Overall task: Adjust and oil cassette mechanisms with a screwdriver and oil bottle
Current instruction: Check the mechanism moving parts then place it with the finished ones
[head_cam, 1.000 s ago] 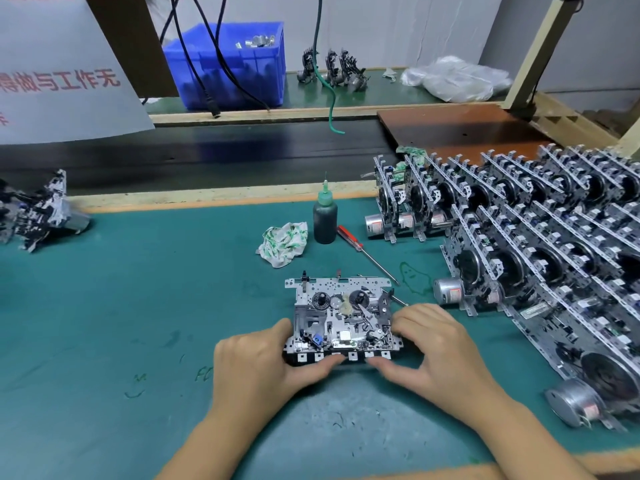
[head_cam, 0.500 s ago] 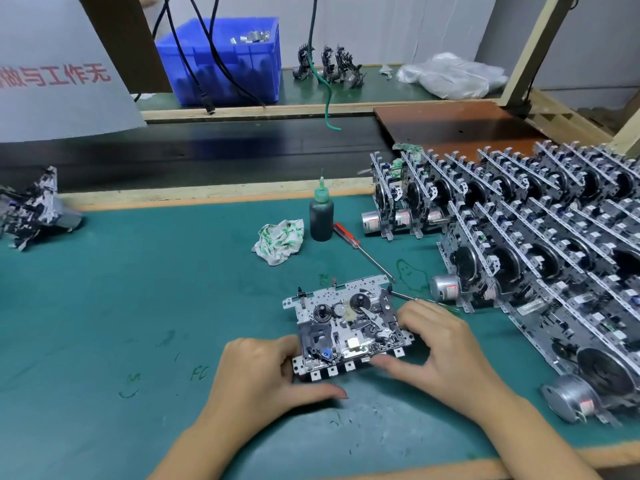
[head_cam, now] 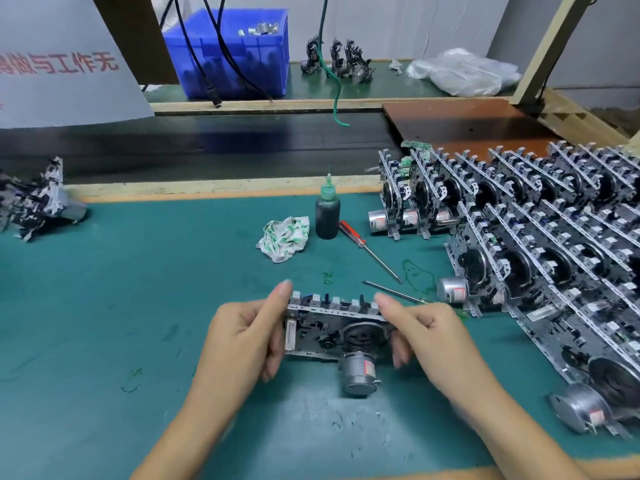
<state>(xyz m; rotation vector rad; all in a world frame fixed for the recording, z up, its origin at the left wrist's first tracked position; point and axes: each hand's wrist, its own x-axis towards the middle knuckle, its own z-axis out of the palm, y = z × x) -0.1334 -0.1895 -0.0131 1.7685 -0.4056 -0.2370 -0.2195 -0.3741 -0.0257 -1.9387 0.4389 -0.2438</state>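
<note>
At 6 o'clock of the green surface (head_cam: 104, 306), a cassette mechanism (head_cam: 332, 329) is held up on edge betw. both hands, its underside w/ flywheel and silver motor (head_cam: 358, 374) turned toward the camera, motor hanging at its lower edge. Left hand (head_cam: 242, 337) grips the mechanism's 9 o'clock end: forefinger laid up along the top corner, other fingers curled round the side edge. Right hand (head_cam: 429, 337) grips the 3 o'clock end, forefinger on the top rim, remaining fingers wrapped behind and under. Both forearms come in from the bottom edge, angled inward; wrists roughly level.

Oil bottle (head_cam: 327, 216), dark w/ green nozzle, stands upright at 12 o'clock from the hands, well apart from them. Red-handled screwdriver (head_cam: 367, 249) lies flat just beside the bottle at its 4 o'clock, tip pointing toward 5 o'clock. A second thin metal shaft (head_cam: 389, 292) lies near the right forefinger; its handle is hidden behind the right hand. Crumpled rag (head_cam: 284, 239) sits just at 8 o'clock of the bottle.

At 3 o'clock, rows of mechanisms (head_cam: 540, 244) stand on edge, cut off by the frame's right side. At 9 o'clock a small pile of parts (head_cam: 34, 199), blurry, partly cut off. Far at 12 o'clock, a blue crate (head_cam: 242, 53). Mechanism's front face not visible; right hand's outline is motion-blurred.
</note>
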